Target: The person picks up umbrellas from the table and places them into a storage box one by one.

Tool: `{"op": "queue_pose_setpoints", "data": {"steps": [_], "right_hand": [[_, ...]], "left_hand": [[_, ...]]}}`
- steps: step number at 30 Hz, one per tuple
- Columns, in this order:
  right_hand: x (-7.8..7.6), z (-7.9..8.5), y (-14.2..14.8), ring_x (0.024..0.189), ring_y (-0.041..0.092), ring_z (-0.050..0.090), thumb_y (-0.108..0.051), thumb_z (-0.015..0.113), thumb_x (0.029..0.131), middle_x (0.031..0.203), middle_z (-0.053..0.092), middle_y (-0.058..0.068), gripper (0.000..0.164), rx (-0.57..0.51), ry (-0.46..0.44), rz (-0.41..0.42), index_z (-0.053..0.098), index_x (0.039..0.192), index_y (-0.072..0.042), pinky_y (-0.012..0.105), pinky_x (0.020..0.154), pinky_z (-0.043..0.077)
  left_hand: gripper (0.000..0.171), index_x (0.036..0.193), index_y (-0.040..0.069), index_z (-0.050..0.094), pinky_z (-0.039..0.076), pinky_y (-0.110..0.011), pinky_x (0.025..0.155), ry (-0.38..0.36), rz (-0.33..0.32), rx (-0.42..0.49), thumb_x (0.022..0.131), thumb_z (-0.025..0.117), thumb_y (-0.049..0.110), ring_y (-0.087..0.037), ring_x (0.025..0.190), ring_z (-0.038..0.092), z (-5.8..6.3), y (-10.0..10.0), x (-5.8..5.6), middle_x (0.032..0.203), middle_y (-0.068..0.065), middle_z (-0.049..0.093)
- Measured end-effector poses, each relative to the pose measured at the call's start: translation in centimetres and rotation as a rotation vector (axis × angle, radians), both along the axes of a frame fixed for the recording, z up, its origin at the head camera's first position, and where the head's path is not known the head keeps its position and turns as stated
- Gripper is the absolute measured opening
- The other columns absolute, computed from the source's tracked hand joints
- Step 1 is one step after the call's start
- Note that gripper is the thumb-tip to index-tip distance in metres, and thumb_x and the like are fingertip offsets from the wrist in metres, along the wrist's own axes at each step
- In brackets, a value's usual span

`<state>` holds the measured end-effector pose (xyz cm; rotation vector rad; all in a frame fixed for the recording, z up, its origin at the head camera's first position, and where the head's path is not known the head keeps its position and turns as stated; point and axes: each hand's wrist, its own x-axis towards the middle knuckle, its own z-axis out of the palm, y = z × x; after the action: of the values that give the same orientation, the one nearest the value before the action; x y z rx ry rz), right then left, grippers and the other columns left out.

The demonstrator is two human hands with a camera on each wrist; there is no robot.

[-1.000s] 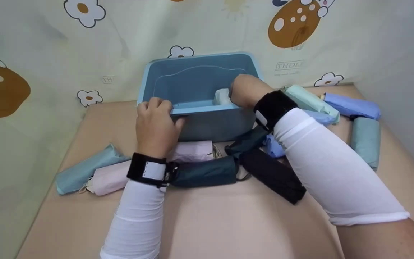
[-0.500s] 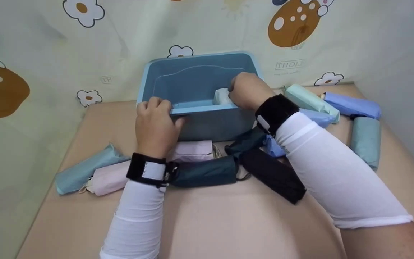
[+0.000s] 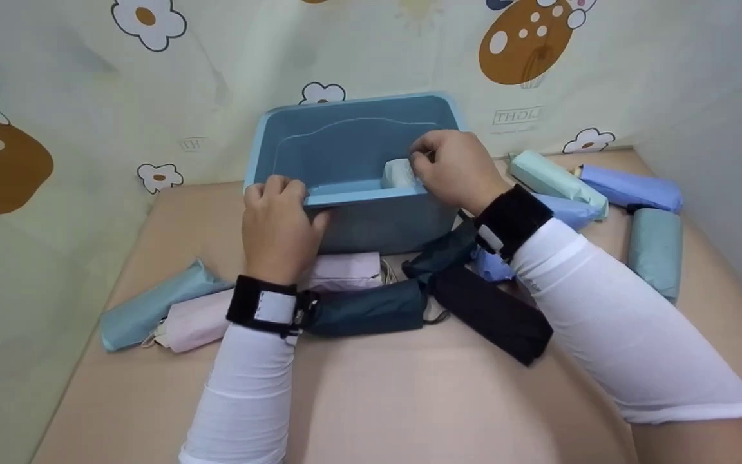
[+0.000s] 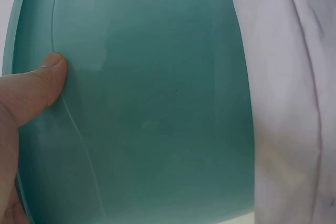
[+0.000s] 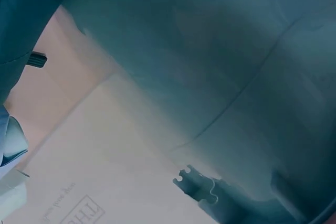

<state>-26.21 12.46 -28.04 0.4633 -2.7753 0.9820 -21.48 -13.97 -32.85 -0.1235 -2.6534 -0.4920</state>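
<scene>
A blue plastic bin [image 3: 377, 222] stands at the back of the table. My left hand [image 3: 281, 225] grips its front rim near the left corner. In the left wrist view the thumb [image 4: 50, 72] presses the bin's outer wall. A pale mint wrapped bundle [image 3: 399, 174] shows inside the bin at the right. Over the right end of the front rim, my right hand [image 3: 458, 169] has thumb and forefinger bent towards each other, overlapping the bundle's right edge; I cannot tell whether it holds the bundle. The right wrist view shows the bin's outer wall [image 5: 210, 87] but no fingers.
Several folded umbrellas in sleeves lie around: teal [image 3: 158, 306] and pink [image 3: 197, 319] at left, lilac [image 3: 348, 269], dark teal [image 3: 371, 308] and black [image 3: 493, 316] in front. Mint [image 3: 558, 183], blue [image 3: 632, 190] and grey-green [image 3: 656, 254] ones are at right. A patterned curtain [image 3: 216, 77] hangs behind.
My right hand has turned and drawn slightly right and back, with a small gap now showing between thumb and forefinger. The left hand, bin and bundle have stayed put.
</scene>
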Motion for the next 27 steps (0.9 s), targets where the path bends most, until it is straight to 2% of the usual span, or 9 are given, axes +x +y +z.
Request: {"op": "queue_pose_setpoints", "data": {"steps": [5, 9, 13, 17, 21, 27], "right_hand": [[0.4, -0.4, 0.8, 0.102, 0.026, 0.068, -0.018, 0.057, 0.104, 0.115, 0.077, 0.012, 0.029, -0.073, 0.030, -0.001, 0.077, 0.121, -0.006, 0.043, 0.093, 0.054], [0.9, -0.6, 2.1, 0.120, 0.030, 0.064, -0.015, 0.059, 0.103, 0.128, 0.071, 0.016, 0.030, -0.107, 0.040, 0.013, 0.074, 0.125, -0.002, 0.047, 0.105, 0.050], [1.5, -0.5, 3.9, 0.143, 0.033, 0.051, -0.015, 0.059, 0.103, 0.147, 0.059, 0.019, 0.033, -0.124, 0.029, -0.011, 0.070, 0.131, 0.000, 0.050, 0.120, 0.040], [2.0, -0.2, 6.4, 0.149, 0.037, 0.044, -0.016, 0.059, 0.103, 0.152, 0.055, 0.022, 0.036, -0.127, 0.043, -0.064, 0.068, 0.133, 0.002, 0.053, 0.124, 0.034], [2.7, -0.1, 9.5, 0.150, 0.040, 0.042, -0.019, 0.059, 0.103, 0.150, 0.055, 0.025, 0.039, -0.080, 0.043, -0.117, 0.066, 0.135, 0.003, 0.057, 0.124, 0.032], [3.4, -0.7, 14.2, 0.147, 0.049, 0.040, -0.026, 0.057, 0.104, 0.153, 0.049, 0.030, 0.050, 0.067, -0.068, -0.201, 0.057, 0.144, 0.004, 0.064, 0.120, 0.032]], "left_hand": [[0.047, 0.116, 0.002, 0.072, 0.047, -0.055, 0.106, -0.002, 0.006, -0.002, 0.089, 0.083, 0.040, -0.045, 0.124, 0.051, -0.1, 0.1, 0.1, 0.129, -0.018, 0.065], [0.047, 0.114, 0.003, 0.073, 0.046, -0.054, 0.107, -0.004, 0.007, -0.005, 0.088, 0.083, 0.040, -0.045, 0.124, 0.052, -0.1, 0.1, 0.1, 0.129, -0.018, 0.065], [0.047, 0.115, 0.002, 0.073, 0.046, -0.055, 0.108, -0.005, 0.009, -0.006, 0.089, 0.083, 0.040, -0.045, 0.125, 0.052, 0.0, 0.1, 0.1, 0.129, -0.018, 0.065], [0.049, 0.118, 0.002, 0.072, 0.047, -0.056, 0.107, -0.011, 0.013, -0.005, 0.089, 0.083, 0.041, -0.045, 0.126, 0.051, 0.1, 0.1, 0.1, 0.130, -0.018, 0.065], [0.050, 0.120, 0.003, 0.072, 0.047, -0.055, 0.108, -0.016, 0.013, -0.007, 0.090, 0.082, 0.041, -0.045, 0.126, 0.051, 0.1, 0.1, 0.1, 0.132, -0.018, 0.064], [0.047, 0.117, 0.003, 0.073, 0.047, -0.055, 0.106, -0.005, 0.008, -0.010, 0.089, 0.083, 0.039, -0.045, 0.125, 0.051, 0.1, 0.1, 0.0, 0.131, -0.018, 0.065]]}}
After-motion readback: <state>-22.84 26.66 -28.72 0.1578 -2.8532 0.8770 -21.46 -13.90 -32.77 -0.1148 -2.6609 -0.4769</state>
